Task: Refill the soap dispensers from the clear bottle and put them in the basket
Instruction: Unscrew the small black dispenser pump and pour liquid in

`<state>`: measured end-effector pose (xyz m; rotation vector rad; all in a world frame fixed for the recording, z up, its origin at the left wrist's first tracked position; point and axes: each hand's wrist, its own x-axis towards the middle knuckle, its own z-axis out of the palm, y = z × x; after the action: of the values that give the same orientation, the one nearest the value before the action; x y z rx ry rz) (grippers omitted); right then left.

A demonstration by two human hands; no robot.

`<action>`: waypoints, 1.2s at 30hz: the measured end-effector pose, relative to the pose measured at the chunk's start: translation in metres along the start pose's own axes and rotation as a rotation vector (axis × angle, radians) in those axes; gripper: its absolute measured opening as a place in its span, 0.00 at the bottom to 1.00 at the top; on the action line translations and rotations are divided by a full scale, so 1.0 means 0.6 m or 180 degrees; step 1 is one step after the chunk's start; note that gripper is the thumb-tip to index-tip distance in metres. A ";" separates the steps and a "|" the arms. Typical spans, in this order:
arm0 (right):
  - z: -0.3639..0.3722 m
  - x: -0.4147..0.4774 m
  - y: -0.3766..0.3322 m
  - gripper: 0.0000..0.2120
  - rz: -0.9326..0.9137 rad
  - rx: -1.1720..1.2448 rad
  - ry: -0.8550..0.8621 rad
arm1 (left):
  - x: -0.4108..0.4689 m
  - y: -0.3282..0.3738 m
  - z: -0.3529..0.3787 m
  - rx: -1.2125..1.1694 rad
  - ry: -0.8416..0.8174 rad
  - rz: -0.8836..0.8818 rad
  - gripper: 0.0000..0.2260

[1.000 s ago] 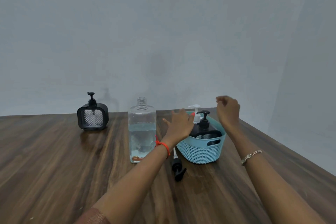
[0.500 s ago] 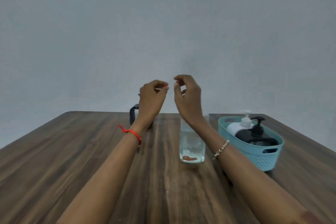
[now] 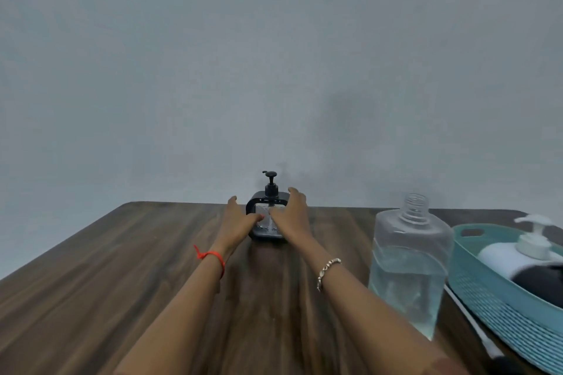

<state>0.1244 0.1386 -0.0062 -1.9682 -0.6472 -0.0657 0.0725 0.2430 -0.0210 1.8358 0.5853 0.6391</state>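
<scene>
Head view. The left grip [image 3: 240, 219] and the right grip [image 3: 292, 216], both released with fingers spread, flank the square black soap dispenser [image 3: 265, 227], which stands upright at the far middle of the table [image 3: 122, 268] (whether they actually touch its sides cannot be told). The clear bottle [image 3: 409, 265], uncapped and partly filled, stands upright to the right, just beside the blue basket [image 3: 493, 289]. In the basket rest a white dispenser [image 3: 518, 256] and a dark dispenser [image 3: 545, 280]. A red thread [image 3: 213, 256] circles the left wrist, and a metal bracelet [image 3: 327, 268] circles the right.
</scene>
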 end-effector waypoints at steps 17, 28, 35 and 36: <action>0.013 0.026 -0.007 0.14 -0.0122 -0.0274 0.0246 | 0.019 -0.035 0.010 -0.0967 -0.0559 -0.0012 0.18; -0.097 -0.115 -0.105 0.14 -0.0551 -0.0407 -0.0129 | -0.143 0.043 -0.059 -0.0765 -0.0776 0.0258 0.17; -0.164 -0.188 -0.119 0.07 -0.0939 -0.0002 -0.0522 | -0.238 0.069 -0.089 -0.0706 -0.1207 0.0433 0.19; -0.175 -0.200 -0.121 0.07 -0.1017 0.0032 -0.0635 | -0.248 0.069 -0.094 -0.0734 -0.1266 0.0446 0.20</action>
<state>0.0121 0.0246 0.0656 -1.8600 -1.0870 -0.0620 -0.0713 0.1699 0.0124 1.7306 0.1147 0.3961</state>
